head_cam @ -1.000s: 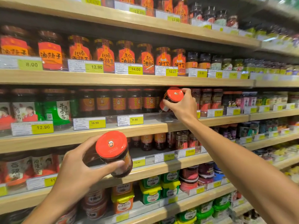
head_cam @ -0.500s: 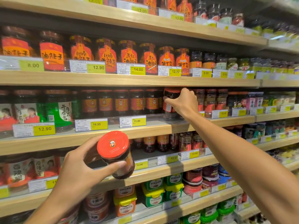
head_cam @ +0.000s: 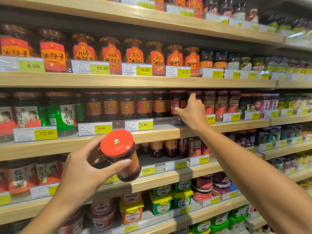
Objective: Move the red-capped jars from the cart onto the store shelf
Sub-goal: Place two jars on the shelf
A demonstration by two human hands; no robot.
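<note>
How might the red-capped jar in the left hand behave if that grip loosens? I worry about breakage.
The jar looks like glass, so probably fragile. It appears full and dark, likely heavy for its size. The left hand holds it tilted, so it may slip.

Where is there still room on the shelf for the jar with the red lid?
Bare shelf board shows in front of the jar row, behind the clear rail by the 11.90 tag. The lower shelf has a bare strip before its small jars. The left hand grips the red-lidded jar. The row itself is packed tight.
</note>
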